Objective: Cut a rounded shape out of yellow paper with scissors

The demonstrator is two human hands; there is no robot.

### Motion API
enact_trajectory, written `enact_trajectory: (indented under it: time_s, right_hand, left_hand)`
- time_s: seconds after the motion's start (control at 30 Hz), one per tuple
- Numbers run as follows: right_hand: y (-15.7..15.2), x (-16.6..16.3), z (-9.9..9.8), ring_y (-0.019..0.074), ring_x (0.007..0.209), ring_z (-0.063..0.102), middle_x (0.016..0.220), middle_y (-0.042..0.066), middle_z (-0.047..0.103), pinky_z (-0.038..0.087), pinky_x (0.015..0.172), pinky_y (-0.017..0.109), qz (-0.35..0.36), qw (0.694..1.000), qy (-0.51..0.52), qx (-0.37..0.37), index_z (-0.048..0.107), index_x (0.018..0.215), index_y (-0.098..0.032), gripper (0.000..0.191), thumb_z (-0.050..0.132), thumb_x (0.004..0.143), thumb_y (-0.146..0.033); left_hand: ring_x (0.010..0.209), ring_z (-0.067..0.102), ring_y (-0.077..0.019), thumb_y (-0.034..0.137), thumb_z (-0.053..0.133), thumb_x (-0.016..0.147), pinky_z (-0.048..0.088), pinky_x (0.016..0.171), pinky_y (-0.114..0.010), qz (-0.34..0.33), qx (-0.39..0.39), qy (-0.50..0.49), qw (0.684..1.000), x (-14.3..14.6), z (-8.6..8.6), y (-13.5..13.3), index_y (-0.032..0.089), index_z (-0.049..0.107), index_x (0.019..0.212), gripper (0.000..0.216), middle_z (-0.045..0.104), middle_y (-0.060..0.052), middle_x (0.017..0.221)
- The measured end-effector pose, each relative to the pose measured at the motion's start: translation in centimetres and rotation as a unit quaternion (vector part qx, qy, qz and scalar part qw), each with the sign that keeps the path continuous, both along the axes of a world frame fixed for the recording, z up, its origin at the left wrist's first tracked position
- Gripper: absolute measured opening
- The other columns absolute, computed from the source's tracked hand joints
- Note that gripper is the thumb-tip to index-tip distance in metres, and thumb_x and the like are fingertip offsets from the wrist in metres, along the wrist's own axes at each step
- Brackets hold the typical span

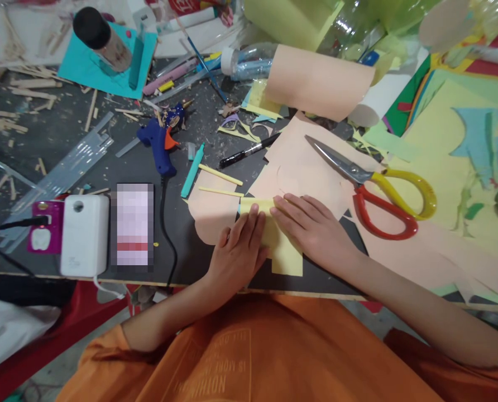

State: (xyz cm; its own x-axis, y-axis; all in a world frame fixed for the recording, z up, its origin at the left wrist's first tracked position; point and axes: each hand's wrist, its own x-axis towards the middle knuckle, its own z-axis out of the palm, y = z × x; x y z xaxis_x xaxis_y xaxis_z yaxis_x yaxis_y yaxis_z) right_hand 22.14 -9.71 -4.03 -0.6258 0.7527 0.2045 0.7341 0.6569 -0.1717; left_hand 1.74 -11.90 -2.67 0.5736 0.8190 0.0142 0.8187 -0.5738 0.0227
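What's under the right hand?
Yellow paper shows at the edge of the right hand, with peach paper just beyond it. Directly beneath is covered; can't tell how far either paper extends there.

Yellow paper (287, 263) is looking matt and smooth; towards two o'clock from it, scissors (360, 176) are showing glossy metal blades (330, 156) and shiny plastic handles (430, 196).

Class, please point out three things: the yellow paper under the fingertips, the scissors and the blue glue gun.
Yellow paper (288, 258): head view, on its lower end.
Scissors (358, 176): head view, on the metal near the pivot.
Glue gun (159, 146): head view, on its blue body.
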Motion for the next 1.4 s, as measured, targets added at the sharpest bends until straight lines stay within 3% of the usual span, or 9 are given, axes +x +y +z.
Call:
enact_trajectory:
  time_s: [0.2,0.33,0.47,0.6,1.03,1.23,1.4]
  right_hand:
    - [0.1,0.0,0.0,0.0252,0.127,0.054,0.134,0.013,0.061,0.045,0.104,0.044,-0.001,1.000,-0.008,0.008,0.060,0.126,-0.011,0.036,0.046,0.093,-0.009]
    - [0.1,-0.1,0.3,0.0240,0.125,0.055,0.131,0.013,0.064,0.047,0.102,0.040,-0.006,0.999,-0.001,0.037,0.062,0.121,-0.009,0.032,0.048,0.093,-0.009]
    - [-0.7,-0.3,0.3,0.0228,0.122,0.058,0.126,0.014,0.067,0.051,0.096,0.038,-0.005,0.999,0.023,0.029,0.064,0.119,-0.010,0.031,0.048,0.092,-0.008]
    - [-1.7,-0.6,-0.2,0.0248,0.131,0.051,0.136,0.017,0.059,0.045,0.105,0.042,-0.018,1.000,0.002,-0.001,0.057,0.130,-0.008,0.039,0.046,0.092,-0.012]
    - [-1.7,-0.8,-0.4,0.0258,0.134,0.047,0.142,0.015,0.054,0.042,0.108,0.044,-0.033,0.999,-0.018,-0.038,0.053,0.136,-0.009,0.048,0.042,0.089,-0.013]
    - [-1.0,-1.2,0.0,0.0301,0.125,0.053,0.133,0.023,0.059,0.050,0.094,0.045,-0.019,1.000,0.012,-0.013,0.058,0.123,0.000,0.041,0.041,0.088,-0.011]
    - [0.0,-1.9,-0.3,0.0272,0.117,0.054,0.132,0.021,0.059,0.051,0.087,0.041,0.007,0.998,0.063,-0.011,0.059,0.118,-0.002,0.034,0.040,0.091,-0.010]
  left_hand:
    - [0.107,0.061,-0.0244,0.026,0.042,0.095,0.047,0.086,-0.036,-0.022,0.012,-0.009,1.000,0.1,0.8,1.7,0.011,0.053,0.134,0.044,0.061,-0.014,0.133]
    - [0.120,0.057,-0.0269,0.026,0.042,0.095,0.047,0.096,-0.036,-0.058,0.033,-0.032,0.997,0.3,0.5,2.4,0.002,0.054,0.128,0.043,0.061,-0.020,0.130]
    - [0.129,0.052,-0.0273,0.029,0.040,0.096,0.046,0.102,-0.036,-0.057,0.023,-0.052,0.997,0.4,-0.3,2.1,0.001,0.048,0.131,0.046,0.057,-0.023,0.134]
    - [0.134,0.048,-0.0282,0.029,0.040,0.096,0.043,0.107,-0.039,-0.049,0.017,-0.055,0.997,0.5,-0.7,1.7,0.001,0.045,0.134,0.048,0.055,-0.024,0.136]
    - [0.131,0.050,-0.0328,0.029,0.041,0.094,0.046,0.103,-0.041,-0.047,0.042,-0.061,0.996,0.7,-0.9,1.6,-0.002,0.047,0.131,0.048,0.056,-0.026,0.134]
    - [0.131,0.050,-0.0313,0.029,0.043,0.093,0.046,0.101,-0.039,-0.044,0.029,-0.059,0.997,0.7,-0.7,2.0,0.003,0.050,0.130,0.045,0.055,-0.023,0.137]
    - [0.132,0.048,-0.0318,0.028,0.045,0.092,0.044,0.101,-0.039,-0.046,0.013,-0.061,0.997,0.8,-0.5,2.0,0.002,0.046,0.135,0.050,0.054,-0.021,0.139]
